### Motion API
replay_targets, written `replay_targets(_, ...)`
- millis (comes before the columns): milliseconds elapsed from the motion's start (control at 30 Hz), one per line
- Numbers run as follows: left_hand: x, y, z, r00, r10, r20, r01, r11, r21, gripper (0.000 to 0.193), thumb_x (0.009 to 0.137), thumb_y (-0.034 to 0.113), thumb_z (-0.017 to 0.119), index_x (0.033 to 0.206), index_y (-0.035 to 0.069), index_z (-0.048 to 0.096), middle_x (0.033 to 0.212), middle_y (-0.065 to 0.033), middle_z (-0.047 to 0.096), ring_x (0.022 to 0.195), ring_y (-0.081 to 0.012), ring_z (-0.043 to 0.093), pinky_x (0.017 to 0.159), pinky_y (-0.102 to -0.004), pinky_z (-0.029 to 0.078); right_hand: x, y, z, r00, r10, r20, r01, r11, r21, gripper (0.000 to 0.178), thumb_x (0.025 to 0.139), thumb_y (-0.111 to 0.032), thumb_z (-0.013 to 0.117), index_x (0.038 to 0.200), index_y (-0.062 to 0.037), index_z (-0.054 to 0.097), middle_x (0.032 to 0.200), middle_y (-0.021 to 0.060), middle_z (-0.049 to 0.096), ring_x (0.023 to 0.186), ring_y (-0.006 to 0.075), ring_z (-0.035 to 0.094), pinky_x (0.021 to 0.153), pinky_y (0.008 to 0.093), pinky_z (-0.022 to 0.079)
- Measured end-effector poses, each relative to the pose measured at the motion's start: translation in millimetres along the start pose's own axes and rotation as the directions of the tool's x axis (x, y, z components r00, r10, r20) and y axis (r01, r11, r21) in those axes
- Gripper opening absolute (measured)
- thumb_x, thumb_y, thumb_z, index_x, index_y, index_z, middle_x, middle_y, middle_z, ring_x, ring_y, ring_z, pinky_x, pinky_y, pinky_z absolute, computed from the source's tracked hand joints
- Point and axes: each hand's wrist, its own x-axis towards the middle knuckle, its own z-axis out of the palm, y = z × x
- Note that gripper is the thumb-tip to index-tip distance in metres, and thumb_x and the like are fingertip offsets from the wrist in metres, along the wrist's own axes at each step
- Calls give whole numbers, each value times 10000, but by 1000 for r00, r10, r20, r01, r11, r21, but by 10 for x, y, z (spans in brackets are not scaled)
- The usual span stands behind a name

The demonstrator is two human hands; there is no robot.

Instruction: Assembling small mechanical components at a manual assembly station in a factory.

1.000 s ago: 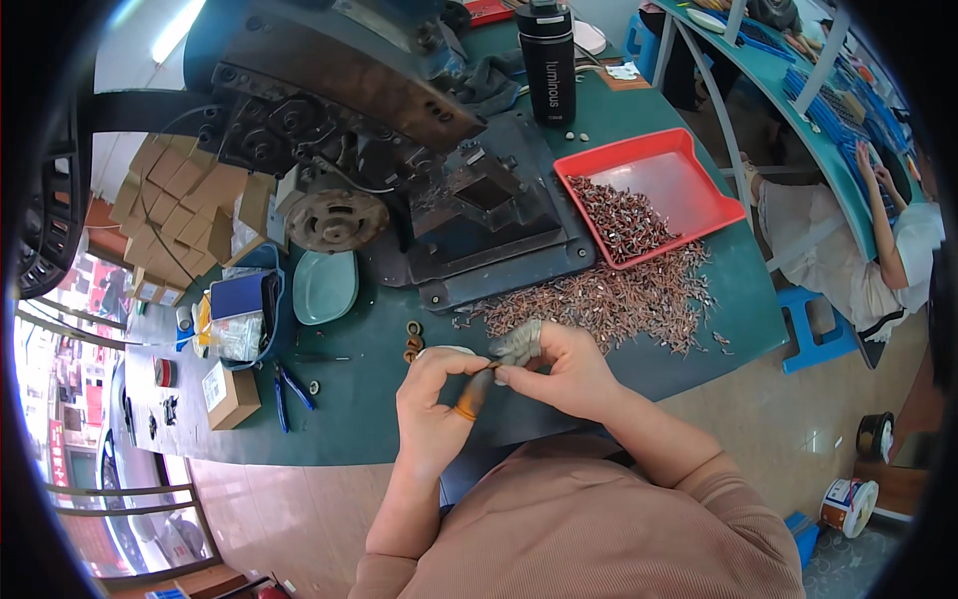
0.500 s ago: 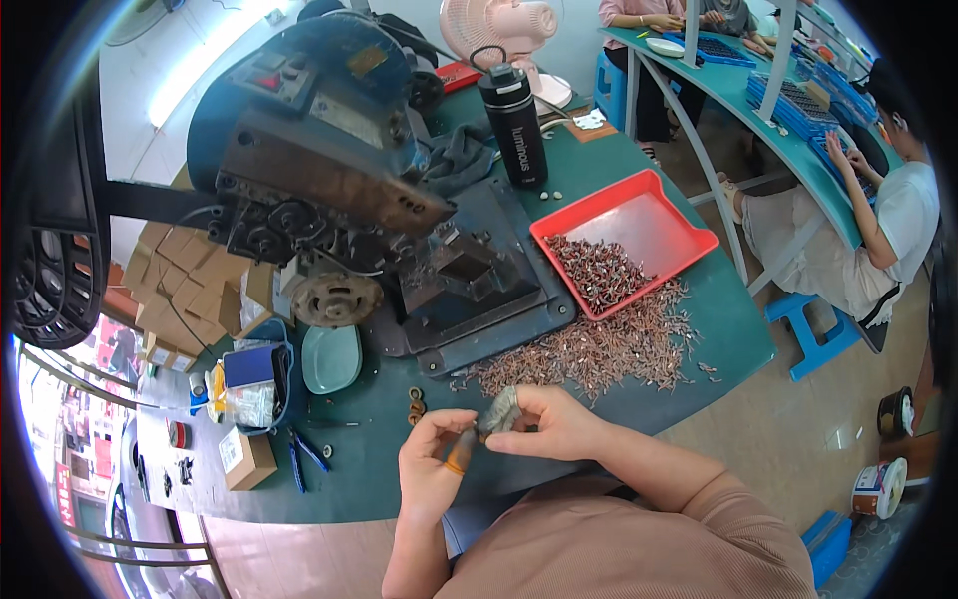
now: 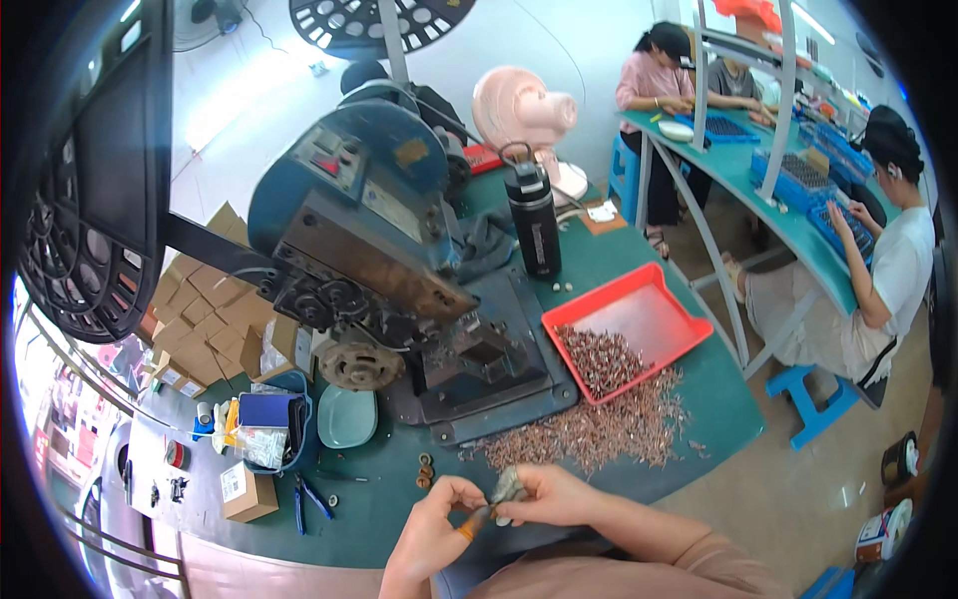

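Note:
My left hand (image 3: 431,527) and my right hand (image 3: 557,497) meet at the table's near edge, fingers pinched together. A dark finger cover with an orange band (image 3: 467,529) sits on one left finger. Grey, worn-looking wrapping (image 3: 510,486) covers fingertips of my right hand. Whatever lies between the fingertips is too small to make out. Just beyond my hands spreads a heap of small copper-coloured metal parts (image 3: 599,434). More of them fill one end of a red tray (image 3: 682,334). Behind stands a blue bench press machine (image 3: 344,190) on a dark base.
Left of the machine are a green dish (image 3: 347,417), a blue bin (image 3: 307,439) of odds and ends, a small cardboard box (image 3: 249,493), and blue-handled pliers (image 3: 317,501). A black bottle (image 3: 534,220) stands behind the tray. Co-workers sit at another table (image 3: 798,240) on the right.
The view has tilted up, so everything sits lower in the picture. My hands remain together in nearly the same pinch.

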Motion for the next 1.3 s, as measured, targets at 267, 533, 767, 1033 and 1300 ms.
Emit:
replay_targets(267, 29, 8, 3, 998, -58, -25, 59, 997, 48, 249, 780, -13, 694, 962, 13, 526, 883, -71, 634, 849, -145, 621, 801, -274, 495, 1, -114, 46, 999, -2, -48, 7, 995, 102, 203, 858, -144, 673, 983, -27, 564, 859, 32, 644, 799, 87, 632, 694, 232, 512)
replay_targets(533, 51, 33, -4, 1000, -22, -6, 22, 997, 72, 251, 772, 8, 712, 928, 15, 517, 842, -69, 642, 811, -149, 628, 769, -278, 504, -3, -118, 6, 993, -100, -69, 84, 976, -202, 184, 838, -165, 686, 922, -36, 585, 804, 23, 641, 702, 72, 597, 623, 238, 495)
replay_targets(767, 27, 303, 129, 997, 1, -79, 24, 950, 312, 48, 798, 1, 592, 775, 15, 552, 775, -126, 611, 732, -249, 612, 664, -321, 480, -67, -167, 123, 937, -285, -204, 133, 827, -546, 194, 806, -157, 658, 915, -32, 558, 745, 104, 597, 638, 195, 617, 583, 312, 490)
replay_targets(1033, 78, 240, 176, 991, 134, 21, -132, 921, 366, 158, 767, -38, 615, 907, 31, 592, 837, -135, 601, 804, -277, 606, 725, -342, 479, -36, 9, -50, 974, -182, -135, 146, 959, -241, 166, 830, -137, 648, 922, -40, 550, 789, 60, 628, 675, 134, 627, 571, 287, 483)
replay_targets(1300, 53, 251, 59, 951, 292, 102, -309, 902, 302, 410, 641, 69, 817, 1017, 106, 656, 971, -86, 584, 1022, -258, 566, 896, -356, 447, -31, -1, -131, 969, -177, 174, 100, 920, 378, 153, 892, -109, 606, 1008, -26, 552, 874, 35, 634, 756, 105, 631, 633, 210, 498)
